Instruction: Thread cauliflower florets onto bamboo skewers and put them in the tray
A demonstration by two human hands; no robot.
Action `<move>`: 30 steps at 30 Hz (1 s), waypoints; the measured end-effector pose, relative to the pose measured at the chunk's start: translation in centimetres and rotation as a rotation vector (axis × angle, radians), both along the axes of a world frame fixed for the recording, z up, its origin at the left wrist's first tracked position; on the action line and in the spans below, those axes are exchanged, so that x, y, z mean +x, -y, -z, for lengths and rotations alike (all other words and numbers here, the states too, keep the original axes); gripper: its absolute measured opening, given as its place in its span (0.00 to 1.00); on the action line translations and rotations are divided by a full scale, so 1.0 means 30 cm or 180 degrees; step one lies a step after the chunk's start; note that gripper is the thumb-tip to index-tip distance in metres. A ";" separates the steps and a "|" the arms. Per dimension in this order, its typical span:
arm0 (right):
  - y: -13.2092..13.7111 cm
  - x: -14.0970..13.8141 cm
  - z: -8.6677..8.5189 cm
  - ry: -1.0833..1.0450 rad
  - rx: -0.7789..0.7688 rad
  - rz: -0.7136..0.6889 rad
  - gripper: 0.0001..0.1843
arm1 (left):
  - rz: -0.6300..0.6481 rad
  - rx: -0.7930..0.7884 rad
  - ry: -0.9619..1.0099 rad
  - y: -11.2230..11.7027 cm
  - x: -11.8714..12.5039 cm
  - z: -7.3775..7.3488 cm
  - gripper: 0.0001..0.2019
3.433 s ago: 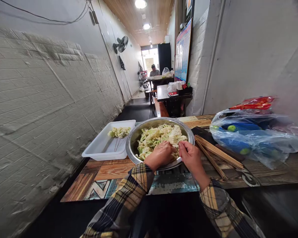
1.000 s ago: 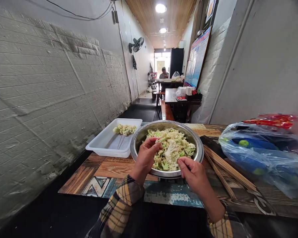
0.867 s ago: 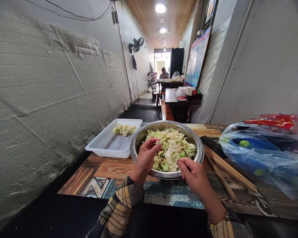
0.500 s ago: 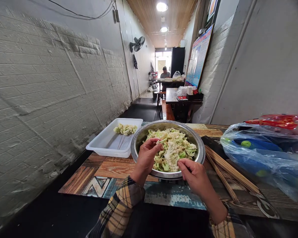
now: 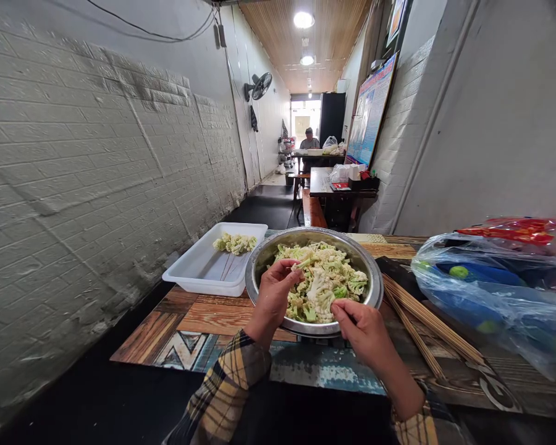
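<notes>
A grey brick wall [image 5: 88,185] runs down the left side, and against it the patterned wooden table [image 5: 204,318] carries a white plastic tray [image 5: 192,278], whose far end holds a small heap of skewered cauliflower [image 5: 235,243] with the thin sticks pointing toward the near end. Just right of the tray, touching its edge, stands a wide steel bowl [image 5: 257,262] piled with loose cauliflower pieces [image 5: 328,284] in white and pale green. The left hand [image 5: 274,295] comes out of a plaid sleeve [image 5: 227,386] and reaches over the bowl's near left rim, its fingers curled in and its thumb and fingertips pinched on a single floret [image 5: 302,264], held by the stalk just above the heap. The right hand [image 5: 364,326] sits at the bowl's near rim, a little lower, with thumb and forefinger pressed together and the other fingers folded under (whether anything thin lies in that pinch cannot be made out). Right of the bowl a bundle of bamboo skewers [image 5: 421,318] lies slanted across the tabletop, well apart from either hand. Beyond them rests a crumpled clear plastic bag [image 5: 495,296] showing blue packaging and small green round things inside, with a red packet [image 5: 514,225] behind it against the plain wall. Far down the narrow room, another person [image 5: 309,139] sits at a distant table.
</notes>
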State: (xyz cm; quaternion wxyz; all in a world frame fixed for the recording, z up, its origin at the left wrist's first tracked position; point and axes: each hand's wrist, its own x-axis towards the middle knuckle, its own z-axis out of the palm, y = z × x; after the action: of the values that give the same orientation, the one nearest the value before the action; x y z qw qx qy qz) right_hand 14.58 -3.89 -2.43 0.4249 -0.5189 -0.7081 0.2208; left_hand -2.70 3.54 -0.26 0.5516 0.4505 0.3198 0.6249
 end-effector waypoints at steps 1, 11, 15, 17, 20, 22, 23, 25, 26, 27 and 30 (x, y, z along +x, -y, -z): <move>-0.001 0.000 0.001 0.0011 0.0014 -0.0015 0.20 | -0.0009 0.0028 -0.0033 -0.001 -0.001 0.001 0.10; 0.001 0.008 -0.014 0.0042 -0.0047 -0.0095 0.21 | -0.0163 0.0452 -0.0501 -0.004 -0.010 0.010 0.08; 0.000 0.004 -0.012 0.0032 -0.0046 -0.0041 0.22 | -0.0224 0.0583 -0.0769 0.000 -0.012 0.005 0.07; 0.000 0.002 -0.008 0.0011 -0.0025 -0.0021 0.22 | -0.0245 0.0647 -0.0880 0.001 -0.011 0.003 0.07; 0.002 0.000 0.000 -0.0009 0.0048 0.0028 0.22 | -0.0264 0.0727 -0.0963 0.001 -0.008 0.001 0.07; 0.004 -0.003 0.006 0.0002 0.0098 0.0098 0.22 | -0.0268 0.0774 -0.1022 0.000 -0.006 0.001 0.07; 0.004 -0.005 0.010 0.0005 0.0134 0.0146 0.22 | -0.0265 0.0794 -0.1055 0.000 -0.006 0.001 0.06; 0.004 -0.010 0.017 0.0004 0.0223 0.0254 0.21 | -0.0270 0.0821 -0.1119 -0.001 -0.006 0.000 0.06; 0.003 -0.013 0.020 0.0004 0.0263 0.0301 0.21 | -0.0270 0.0828 -0.1147 -0.001 -0.006 0.000 0.07; 0.003 -0.017 0.022 0.0004 0.0296 0.0340 0.21 | -0.0265 0.0830 -0.1163 -0.002 -0.007 -0.001 0.07; 0.003 -0.024 0.026 -0.0016 0.0295 0.0383 0.21 | -0.0218 0.0803 -0.1144 -0.002 -0.010 -0.004 0.07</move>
State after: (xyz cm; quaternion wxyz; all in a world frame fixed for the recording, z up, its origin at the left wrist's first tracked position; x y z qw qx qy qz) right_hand 13.85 -3.98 -3.20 0.4627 -0.5397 -0.6841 0.1632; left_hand -2.99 3.59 -0.15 0.4034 0.6089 0.3474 0.5880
